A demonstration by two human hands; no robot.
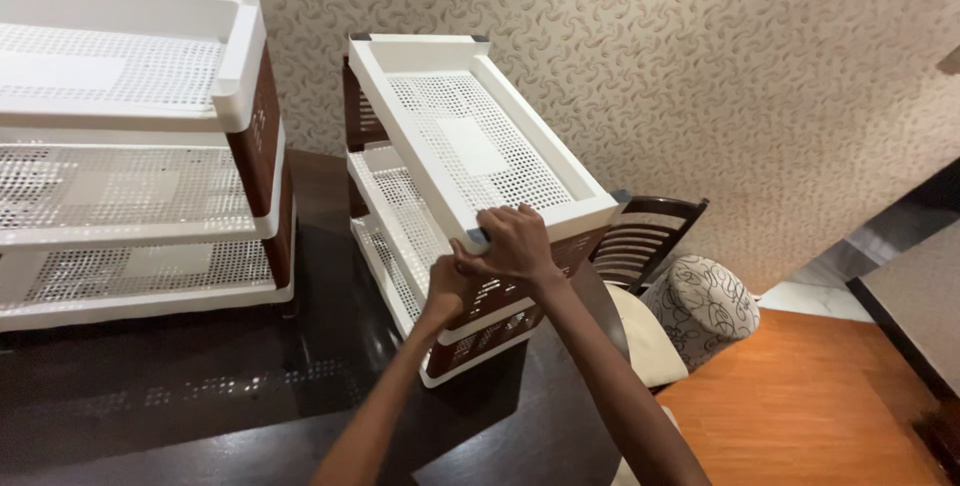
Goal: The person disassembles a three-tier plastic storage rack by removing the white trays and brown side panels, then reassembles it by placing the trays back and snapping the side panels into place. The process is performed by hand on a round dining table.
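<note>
Support surface: dark, glossy wooden table [200,396], top reflecting the perforated pattern of what stands on it. Two items rest directly on it. Left: a three-tier white plastic rack [130,186] with brown side panels, perforated trays, standing upright near the wall. Centre: a second three-tier white rack [450,196] of the same kind, brown sides, set near the table's right edge and well apart from the first rack. Bare tabletop lies between them.

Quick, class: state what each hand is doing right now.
Left hand: closed on the front corner of the white perforated plastic top tray.
Right hand: closed over the same corner, by its grey cap.
</note>
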